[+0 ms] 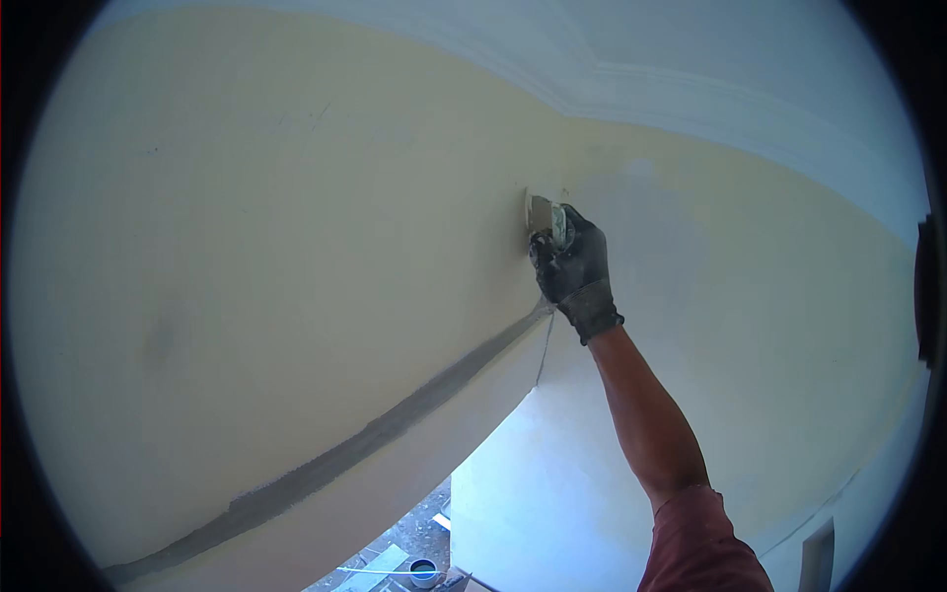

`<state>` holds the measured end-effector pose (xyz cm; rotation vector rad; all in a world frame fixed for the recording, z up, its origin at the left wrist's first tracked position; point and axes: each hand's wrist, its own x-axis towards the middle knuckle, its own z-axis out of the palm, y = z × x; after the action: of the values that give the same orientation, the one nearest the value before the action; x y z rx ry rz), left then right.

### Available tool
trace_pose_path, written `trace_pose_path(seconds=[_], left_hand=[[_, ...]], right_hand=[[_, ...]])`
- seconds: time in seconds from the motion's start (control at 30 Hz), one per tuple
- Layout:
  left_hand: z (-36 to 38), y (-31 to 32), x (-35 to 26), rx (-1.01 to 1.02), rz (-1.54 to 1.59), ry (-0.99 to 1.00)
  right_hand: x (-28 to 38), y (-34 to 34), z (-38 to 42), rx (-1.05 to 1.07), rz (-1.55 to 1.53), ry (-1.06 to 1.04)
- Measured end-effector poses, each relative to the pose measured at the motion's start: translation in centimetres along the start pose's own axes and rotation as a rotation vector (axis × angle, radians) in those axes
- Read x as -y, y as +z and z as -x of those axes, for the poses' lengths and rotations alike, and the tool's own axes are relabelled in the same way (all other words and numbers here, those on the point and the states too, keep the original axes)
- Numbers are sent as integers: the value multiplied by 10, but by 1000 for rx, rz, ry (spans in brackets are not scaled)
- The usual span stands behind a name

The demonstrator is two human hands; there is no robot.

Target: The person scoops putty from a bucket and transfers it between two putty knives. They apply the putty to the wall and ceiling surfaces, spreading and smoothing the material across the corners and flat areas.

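My right hand (577, 261), in a dark glove with pale smears, is closed around a putty knife (542, 213). The knife's broad blade is at the cream wall (296, 227), close to the inside corner where two walls meet; whether its edge presses on the surface is hard to tell. Below the hand, a rough grey filler strip (375, 434) slants down to the left along the wall. A thin dark crack line (545, 350) drops from the strip's upper end. My left hand is out of view.
White ceiling moulding (671, 84) runs above both walls. A whitish patch (641, 217) marks the right wall. Far below, past the lower wall edge, a bucket (424, 572) and flat boards (380, 567) are on a littered floor. A small recess (817, 557) is at lower right.
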<state>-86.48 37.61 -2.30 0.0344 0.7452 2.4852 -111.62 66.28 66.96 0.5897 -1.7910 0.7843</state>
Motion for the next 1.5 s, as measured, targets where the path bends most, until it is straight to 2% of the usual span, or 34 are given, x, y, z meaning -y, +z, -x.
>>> trace_pose_path(seconds=[0.03,0.1,0.13,0.17,0.2,0.23,0.27,0.3,0.37,0.43,0.47,0.5,0.57,0.6,0.63,0.67,0.7,0.77,0.9,0.93,1.0,1.07,1.1,1.17,1.2,1.27,1.33,1.4,1.43,1.47,1.5], left_hand=[[-9,7,-4,2,95,-55],[-22,53,-30,4,468,-258],[-37,50,-33,8,467,-256],[-58,45,-43,183,-280,-137],[-69,44,-49,344,-1025,0],[-67,62,-52,344,-1025,5],[-61,101,-58,276,-1115,138],[-55,140,-64,192,-1209,265],[-44,164,-66,154,-1215,250],[-39,170,-66,147,-1192,216],[-37,171,-66,141,-1180,203],[-35,170,-64,136,-1170,192],[-32,169,-63,129,-1156,181],[-31,169,-63,122,-1148,174],[-30,170,-63,118,-1140,168],[-29,170,-63,116,-1136,163],[-28,171,-63,114,-1128,159],[-28,173,-64,112,-1112,160],[-17,180,-69,95,-1058,156],[-12,184,-73,88,-1029,152],[0,188,-73,76,-947,168],[2,153,-49,117,-912,330],[1,147,-48,102,-937,306],[-8,149,-52,52,-979,224],[-11,149,-53,34,-979,193],[-13,154,-58,-2,-957,136],[-17,149,-59,-19,-823,59],[-23,149,-66,-52,-559,-51],[-24,159,-87,-53,-541,-116],[-29,174,-89,-27,-693,-83],[-34,188,-90,-6,-844,-47]], right_hand=[[15,1,13,8,-16,27],[41,-27,20,138,-325,154],[17,-30,17,70,-294,177],[-8,-35,11,1,-265,203],[19,-60,-6,50,-371,304],[22,-69,-18,-43,-305,222],[3,-72,-36,-53,-370,303],[-10,-68,-56,-51,-372,298],[-38,-52,-88,11,69,118],[-51,2,-98,-80,349,76],[-5,7,-75,-215,568,-71],[9,-5,-61,-212,569,-73],[18,-30,-47,53,42,-24],[12,-49,-48,136,-235,107],[9,-56,-46,27,-495,241],[9,-73,-53,26,-224,226],[2,-81,-60,27,-222,227],[-14,-84,-72,25,-293,431],[-53,-53,-83,26,-148,315],[-64,-42,-86,-70,-60,38],[-72,-37,-84,-173,11,-239],[-7,-49,-71,-49,-369,287],[3,-50,-67,-62,-375,279],[13,-55,-57,-85,-156,83],[24,-55,-51,-84,-160,85],[44,-60,-43,35,-88,18],[59,-48,-26,31,-146,-13],[63,-60,-14,26,-212,-33],[63,-56,-18,59,-103,-56],[64,-63,-15,98,-42,-118],[53,-68,-13,76,-296,26]])
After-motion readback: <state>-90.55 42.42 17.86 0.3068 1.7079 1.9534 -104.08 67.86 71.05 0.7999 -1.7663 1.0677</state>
